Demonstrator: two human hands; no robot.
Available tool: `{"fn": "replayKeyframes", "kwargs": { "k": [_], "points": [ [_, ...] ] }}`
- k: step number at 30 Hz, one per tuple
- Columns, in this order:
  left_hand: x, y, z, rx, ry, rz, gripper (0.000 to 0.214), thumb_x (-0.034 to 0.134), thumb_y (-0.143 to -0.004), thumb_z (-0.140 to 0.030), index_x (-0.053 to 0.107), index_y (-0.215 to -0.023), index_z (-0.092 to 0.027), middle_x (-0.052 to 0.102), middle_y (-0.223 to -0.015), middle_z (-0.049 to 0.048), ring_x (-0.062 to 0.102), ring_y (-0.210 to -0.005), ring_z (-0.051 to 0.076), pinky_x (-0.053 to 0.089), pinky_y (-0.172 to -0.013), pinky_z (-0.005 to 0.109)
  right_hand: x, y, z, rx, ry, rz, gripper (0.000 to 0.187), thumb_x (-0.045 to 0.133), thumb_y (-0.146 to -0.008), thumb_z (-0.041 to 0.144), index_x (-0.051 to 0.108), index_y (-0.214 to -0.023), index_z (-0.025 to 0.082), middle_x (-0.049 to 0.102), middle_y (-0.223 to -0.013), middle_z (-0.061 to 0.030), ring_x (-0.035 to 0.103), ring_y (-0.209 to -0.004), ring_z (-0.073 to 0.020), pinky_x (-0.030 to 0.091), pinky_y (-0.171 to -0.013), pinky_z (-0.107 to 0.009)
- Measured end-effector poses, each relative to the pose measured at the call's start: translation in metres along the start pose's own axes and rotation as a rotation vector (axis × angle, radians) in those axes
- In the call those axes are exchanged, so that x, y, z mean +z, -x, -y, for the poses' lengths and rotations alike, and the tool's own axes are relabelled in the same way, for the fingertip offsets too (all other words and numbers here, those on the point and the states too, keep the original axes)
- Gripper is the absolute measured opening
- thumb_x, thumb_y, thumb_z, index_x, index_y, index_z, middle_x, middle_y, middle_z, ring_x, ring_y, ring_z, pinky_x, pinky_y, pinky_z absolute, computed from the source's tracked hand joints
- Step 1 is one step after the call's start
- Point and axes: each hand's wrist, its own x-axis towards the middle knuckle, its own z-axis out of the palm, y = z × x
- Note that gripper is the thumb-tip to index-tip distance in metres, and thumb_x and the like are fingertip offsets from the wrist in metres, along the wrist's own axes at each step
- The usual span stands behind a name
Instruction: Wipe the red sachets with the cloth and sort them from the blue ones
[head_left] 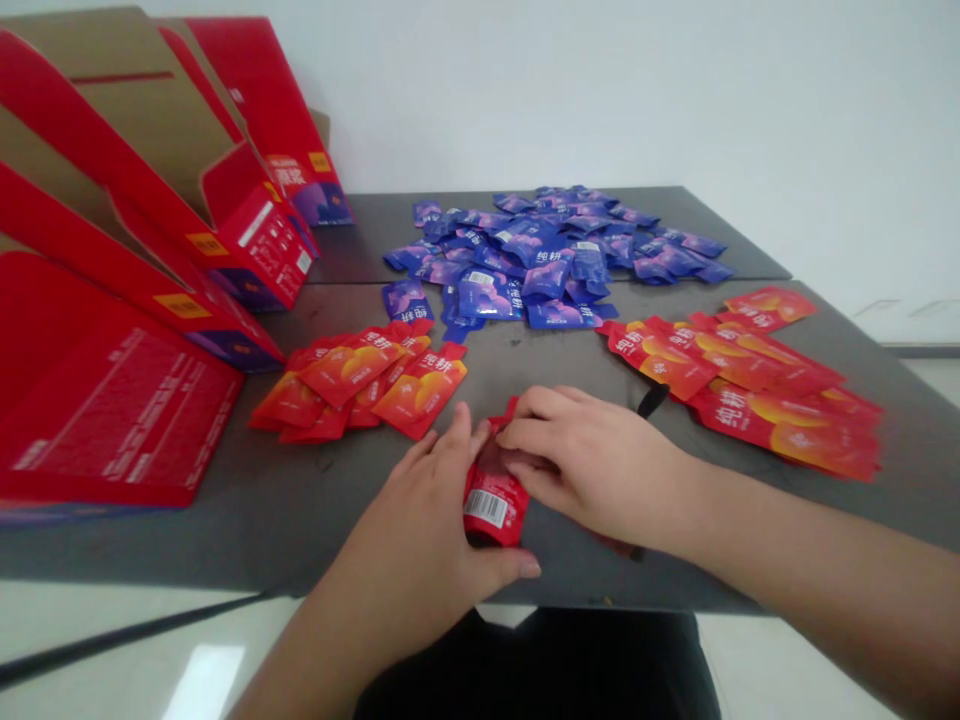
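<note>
On the gray table (330,530), both hands meet at a red pouch (495,505), which lies just in front of the person with its barcode facing up. Taking the pouch as the clock's centre, the left hand (439,520) curves along it from 8 to 9 o'clock, thumb spread well away from the fingers. The right hand (600,460), between 2 and 3 o'clock, rests bent fingers on its upper part; whether they pinch it, I cannot tell. A small heap of red-orange packets (352,375) lies at 10 o'clock, with red cardboard boxes (259,235) beyond. Purple packets (544,270) spread around 12 o'clock, and more red packets (795,410) overlap at 2 o'clock.
</note>
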Motion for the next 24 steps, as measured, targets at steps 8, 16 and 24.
{"fn": "replayKeyframes", "kwargs": {
  "k": [8,16,24],
  "points": [
    [-0.013,0.005,0.008,0.060,-0.019,0.112,0.140,0.091,-0.059,-0.072,0.025,-0.171,-0.020,0.017,-0.178,0.0160,0.026,-0.162,0.042,0.034,-0.128,0.060,0.000,-0.007,-0.028,0.093,0.088,-0.185,0.022,0.058,-0.103,0.028,0.072,-0.119,0.022,0.068,-0.113,-0.0098,0.067,-0.103,-0.0269,0.055,-0.092,-0.043],
    [-0.009,0.007,0.015,0.209,0.044,-0.014,0.089,0.060,-0.099,-0.061,0.025,-0.170,-0.020,0.032,-0.174,0.0165,0.036,-0.159,0.037,0.036,-0.126,0.060,-0.013,0.003,-0.004,-0.247,-0.273,-0.086,0.028,0.064,-0.099,0.022,0.068,-0.127,0.019,0.068,-0.122,-0.0092,0.065,-0.111,-0.0214,0.055,-0.099,-0.036],
    [-0.004,0.002,0.016,0.205,-0.084,-0.069,0.075,0.058,-0.102,-0.042,0.029,-0.167,-0.018,0.041,-0.170,0.0139,0.044,-0.154,0.034,0.038,-0.126,0.057,-0.001,-0.002,-0.014,0.044,0.018,-0.122,0.025,0.058,-0.104,0.029,0.071,-0.123,0.020,0.069,-0.116,-0.0113,0.068,-0.105,-0.0285,0.057,-0.095,-0.048]
  ]
}}
